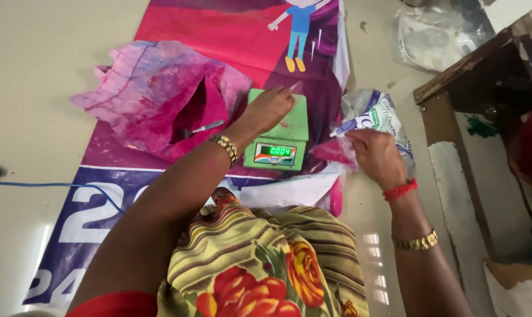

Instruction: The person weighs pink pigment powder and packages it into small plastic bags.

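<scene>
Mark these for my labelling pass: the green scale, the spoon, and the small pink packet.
green scale (286, 123), head view, on its weighing platform.
spoon (207, 126), head view, on its metal handle.
small pink packet (332, 151), head view, on its pink middle.

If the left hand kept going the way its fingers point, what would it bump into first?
Probably the green scale: the left hand already hovers over its top, fingers aimed up and right across it. Past it lies the printed banner. Depth is unclear.

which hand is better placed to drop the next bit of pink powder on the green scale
Left, probably. The left hand is directly over the green scale, fingertips pinching something small and pale. The right hand is off to the side, holding a small pink packet beside the clear bags.
</scene>
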